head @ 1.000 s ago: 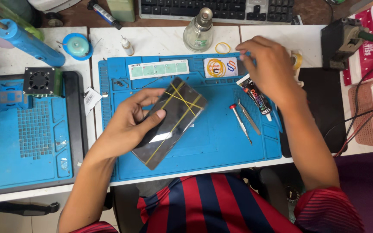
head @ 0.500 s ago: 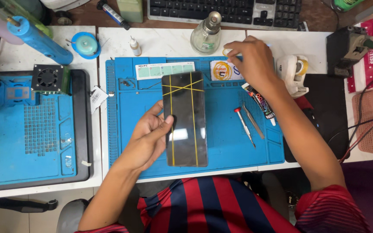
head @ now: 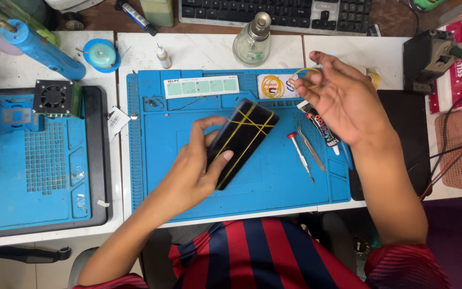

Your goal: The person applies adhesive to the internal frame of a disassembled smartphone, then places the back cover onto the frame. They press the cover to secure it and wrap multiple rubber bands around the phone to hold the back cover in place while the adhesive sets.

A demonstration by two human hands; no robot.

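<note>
My left hand grips a black phone wrapped in yellow rubber bands, tilted with its top toward the upper right, above the blue work mat. My right hand is raised over the mat's upper right corner and pinches a loose yellow rubber band between its fingers. A screwdriver with a red tip, tweezers and a black glue tube lie on the mat between the two hands.
A glass bottle and a keyboard stand behind the mat. A blue heating platform with a small fan sits at left. A black box, cables and a pink basket are at right.
My right hand lifted off the mat's upper right corner with a yellow rubber band. My left hand raised the phone and turned it from upright to tilted right.
</note>
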